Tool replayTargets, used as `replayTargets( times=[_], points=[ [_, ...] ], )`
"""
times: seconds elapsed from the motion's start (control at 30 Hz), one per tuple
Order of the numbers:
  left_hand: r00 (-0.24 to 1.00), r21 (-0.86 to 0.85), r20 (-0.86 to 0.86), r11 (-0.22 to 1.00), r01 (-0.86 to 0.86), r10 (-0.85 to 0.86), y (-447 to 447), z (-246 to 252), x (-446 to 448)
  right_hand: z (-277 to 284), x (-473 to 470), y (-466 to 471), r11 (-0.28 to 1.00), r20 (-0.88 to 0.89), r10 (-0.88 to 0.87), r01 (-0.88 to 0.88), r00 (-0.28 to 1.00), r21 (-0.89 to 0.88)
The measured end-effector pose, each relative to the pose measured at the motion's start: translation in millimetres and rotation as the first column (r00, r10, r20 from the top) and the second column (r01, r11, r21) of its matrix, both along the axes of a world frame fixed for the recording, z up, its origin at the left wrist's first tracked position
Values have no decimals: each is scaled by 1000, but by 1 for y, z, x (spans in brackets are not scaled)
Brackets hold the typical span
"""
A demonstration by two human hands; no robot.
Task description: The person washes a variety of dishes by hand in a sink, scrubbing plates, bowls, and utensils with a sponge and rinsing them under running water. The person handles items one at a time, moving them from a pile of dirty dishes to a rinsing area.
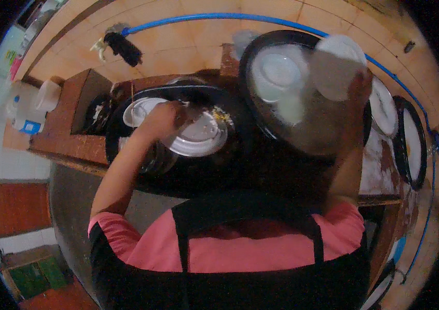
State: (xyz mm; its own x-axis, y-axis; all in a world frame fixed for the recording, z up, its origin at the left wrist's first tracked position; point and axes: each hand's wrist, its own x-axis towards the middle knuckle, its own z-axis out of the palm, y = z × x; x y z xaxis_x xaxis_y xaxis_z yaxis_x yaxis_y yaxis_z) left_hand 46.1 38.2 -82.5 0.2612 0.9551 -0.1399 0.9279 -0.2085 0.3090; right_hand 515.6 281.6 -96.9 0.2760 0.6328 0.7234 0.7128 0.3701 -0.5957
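My right hand [360,87] grips the edge of a white plate [337,64], which is blurred and tilted up over the right side of a round black basin [244,73]. In that basin's cloudy water lies another white dish [279,69]. My left hand [171,118] is over a second black basin [239,133], close to a white plate [202,137] with yellow scraps at its far edge. Its fingers are dark and blurred, so what they hold cannot be told. A further white dish [144,110] sits left of that hand, and glassware [157,159] shows below the forearm.
A blue hose [227,16] runs along the tiled wall, with a black cloth [124,48] hanging at its left end. White dishes [384,106] and a black-rimmed tray [411,143] stand at the right. A brown box-like holder [91,83] and white containers [47,97] are at the left.
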Motion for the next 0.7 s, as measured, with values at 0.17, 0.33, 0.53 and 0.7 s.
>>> replayTargets(
  times=[0.17,0.33,0.53,0.7],
  points=[
    [973,-64,-117,979,192,-199,-45,-11,-38,-104,65,52,948,169,-71,119,983,-295],
    [901,-88,-390,981,171,-191,-56,-12,-4,-171,117,51,837,707,184,268,683,-477],
    [957,158,-157,951,267,-242,-61,-20,-3,-82,8,-57,753,457,362,34,813,-657],
    [979,336,-82,919,205,-188,-44,-21,11,-11,-73,-105,503,-161,481,-422,862,-754]
  ],
)
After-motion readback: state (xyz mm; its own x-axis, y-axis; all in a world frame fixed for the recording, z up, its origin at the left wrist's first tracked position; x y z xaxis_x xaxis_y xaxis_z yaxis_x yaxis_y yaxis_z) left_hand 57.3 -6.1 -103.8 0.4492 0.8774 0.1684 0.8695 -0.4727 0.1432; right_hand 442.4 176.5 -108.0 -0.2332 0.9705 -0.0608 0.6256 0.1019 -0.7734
